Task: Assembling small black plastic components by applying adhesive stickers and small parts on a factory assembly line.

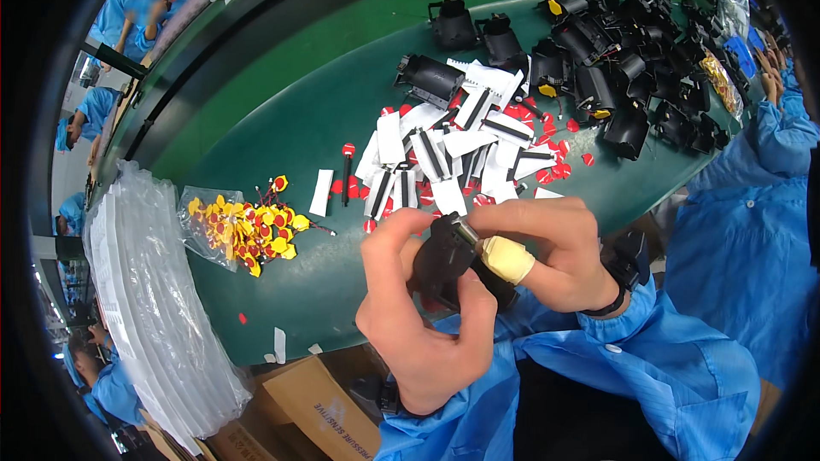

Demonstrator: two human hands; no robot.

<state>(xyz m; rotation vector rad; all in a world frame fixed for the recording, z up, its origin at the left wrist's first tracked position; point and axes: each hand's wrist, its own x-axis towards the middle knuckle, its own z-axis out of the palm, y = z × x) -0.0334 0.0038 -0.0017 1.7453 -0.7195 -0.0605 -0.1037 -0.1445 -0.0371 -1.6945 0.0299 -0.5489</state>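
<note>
Close to my body, just over the near table edge, my left hand (427,307) grips a black plastic housing (444,256) with its fingers and thumb around it. My right hand (547,252) is closed on the housing's other side, and a pale yellow cover sits on one of its digits. Part of the housing is hidden by my fingers. Beyond my hands lies a pile of white paper strips (448,196) with black strips on them, mixed with red round pieces (555,171). Several more black housings (589,51) are heaped at the far right.
On the left lie yellow-and-red parts with leads (256,226) on a clear bag. Stacked clear plastic sleeves (154,307) stand at the table's left edge. Below is a cardboard box (320,405). A co-worker's blue sleeve (743,154) is at the right; other people sit far left.
</note>
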